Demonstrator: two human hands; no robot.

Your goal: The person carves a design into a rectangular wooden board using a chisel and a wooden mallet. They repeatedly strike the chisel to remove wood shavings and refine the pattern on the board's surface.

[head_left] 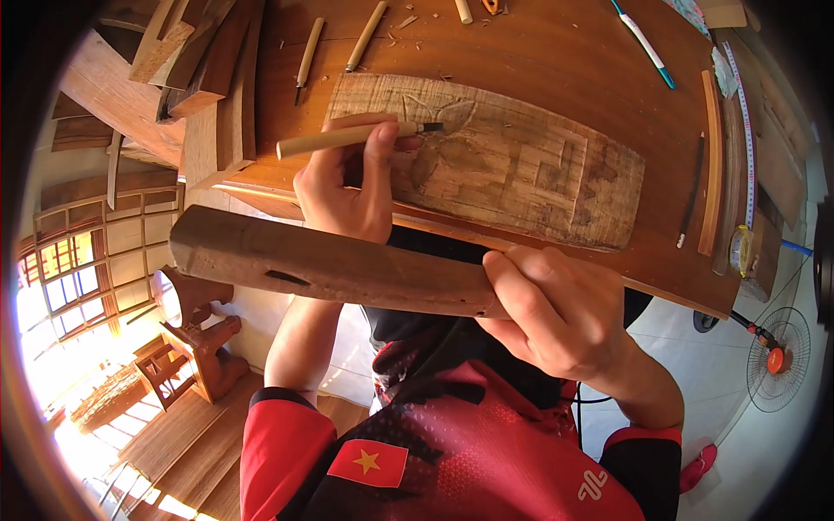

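My left hand (354, 198) grips a carving chisel (314, 142) by its pale wooden handle. The short dark metal tip points right, over the carved part of a wooden board (512, 174) on the table; whether it touches the wood I cannot tell. Leaf-like outlines and angular cuts show on the board's face. In my right hand (565, 317) is the narrow end of a long dark wooden mallet (356, 267). Its thick end reaches left across my left forearm, nearer to me than the board.
Two more chisels (310, 54) (367, 36) and wood shavings (407, 22) lie behind the board. Wood blocks (228, 113) are stacked at the left. A pen (645, 45), a pencil (691, 195), wood strips (711, 165) and a tape measure (741, 247) lie at the right.
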